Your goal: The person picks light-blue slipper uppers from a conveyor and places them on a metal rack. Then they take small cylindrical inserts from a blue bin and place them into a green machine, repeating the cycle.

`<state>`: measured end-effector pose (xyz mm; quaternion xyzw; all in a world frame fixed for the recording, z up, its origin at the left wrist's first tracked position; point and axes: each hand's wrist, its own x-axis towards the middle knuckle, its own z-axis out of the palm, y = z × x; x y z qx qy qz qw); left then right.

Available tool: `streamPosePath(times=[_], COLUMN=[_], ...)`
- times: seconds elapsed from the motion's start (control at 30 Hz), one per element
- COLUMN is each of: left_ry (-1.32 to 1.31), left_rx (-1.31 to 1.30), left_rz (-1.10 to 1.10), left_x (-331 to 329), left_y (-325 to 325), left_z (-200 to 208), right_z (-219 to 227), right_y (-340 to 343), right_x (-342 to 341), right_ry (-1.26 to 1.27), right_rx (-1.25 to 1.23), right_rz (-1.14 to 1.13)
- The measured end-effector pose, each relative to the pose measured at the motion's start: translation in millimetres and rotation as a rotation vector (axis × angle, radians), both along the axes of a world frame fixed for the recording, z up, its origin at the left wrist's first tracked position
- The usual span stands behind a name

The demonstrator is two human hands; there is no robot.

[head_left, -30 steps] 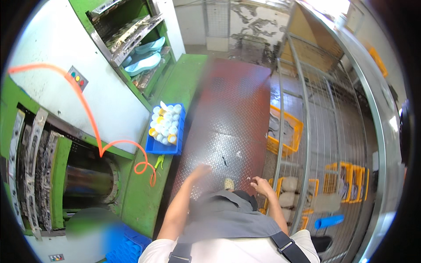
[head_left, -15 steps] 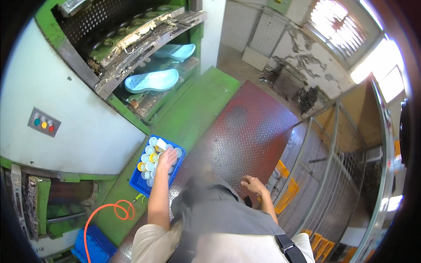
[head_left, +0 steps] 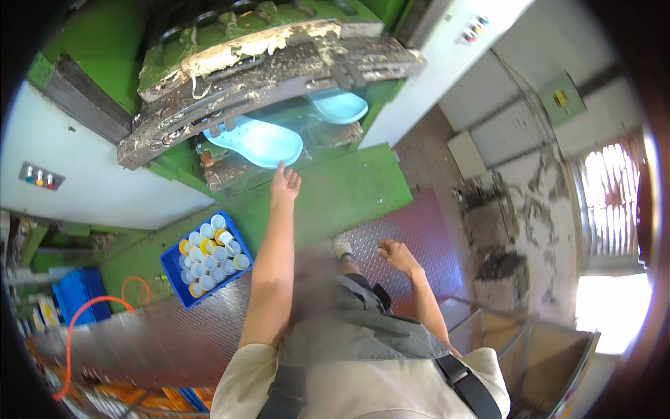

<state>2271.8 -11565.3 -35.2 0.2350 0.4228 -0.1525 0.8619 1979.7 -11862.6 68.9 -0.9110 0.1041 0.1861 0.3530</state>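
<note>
My left hand (head_left: 285, 183) reaches forward, its fingers just at the near edge of a light blue perforated clog (head_left: 265, 143); contact is hard to tell. Nothing shows in this hand. The clog lies on a lower shelf of the green machine (head_left: 300, 206), under a heavy metal plate (head_left: 279, 77). Farther right on that shelf is a second light blue clog (head_left: 340, 108), partly hidden by the plate. My right hand (head_left: 398, 256) hangs over the floor at my right side, fingers loosely bent and holding nothing.
A blue crate (head_left: 192, 302) of round, pale-lidded and yellow cups (head_left: 208, 262) stands on the green ledge to the left. An orange hose (head_left: 91, 302) curves beyond it. Reddish tread-plate flooring (head_left: 419, 223) lies right. A metal-framed rack (head_left: 523, 349) stands at lower right.
My left hand has left the crate and moved forward to the clog. The view has swung right, closer to the machine. My right hand still hangs at my side.
</note>
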Motion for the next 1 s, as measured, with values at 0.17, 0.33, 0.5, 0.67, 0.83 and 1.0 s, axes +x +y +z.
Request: streamPosePath(times=[0.17,0.33,0.5,0.67,0.83,1.0], left_ry=[-0.027,-0.104,-0.168,-0.184,-0.172,-0.169], left_rx=[0.041,0.015,-0.024,0.123,0.341,0.559], left_rz=[0.223,0.404,0.387,0.614,0.823,1.004], left_x=[14,-38,-111,-210,-356,-521], left_y=[-32,16,45,36,19,-36], left_z=[2,62,144,191,201,198], right_z=[5,-21,-42,-63,-41,-4], right_y=[-75,-75,-34,1,28,28], right_x=[135,265,370,423,397,240], right_ry=[-0.073,-0.060,-0.047,0.044,-0.123,-0.077], right_rx=[0.138,0.403,0.770,0.816,0.815,0.966], right_rz=[0.252,-0.010,-0.380,-0.678,-0.640,-0.258])
